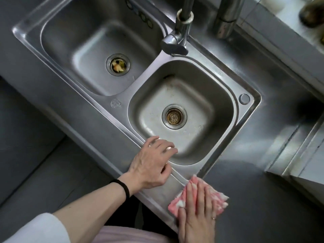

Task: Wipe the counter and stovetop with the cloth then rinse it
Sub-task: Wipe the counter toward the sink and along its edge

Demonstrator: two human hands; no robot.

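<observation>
A pink and white cloth (pixel 220 199) lies flat on the front rim of the steel double sink (pixel 108 116), at its near right corner. My right hand (pixel 196 213) presses on the cloth with straight fingers. My left hand (pixel 149 165) rests on the rim beside the right basin (pixel 192 95), fingers relaxed and holding nothing. A tap (pixel 177 39) stands behind the two basins; no water runs from it.
The left basin (pixel 84 50) has food scraps in its drain (pixel 118 64). Dark grey counter (pixel 263 190) lies right of the sink. A raised steel edge (pixel 294 149) runs at the far right. A second chrome pipe (pixel 226 16) stands at the back.
</observation>
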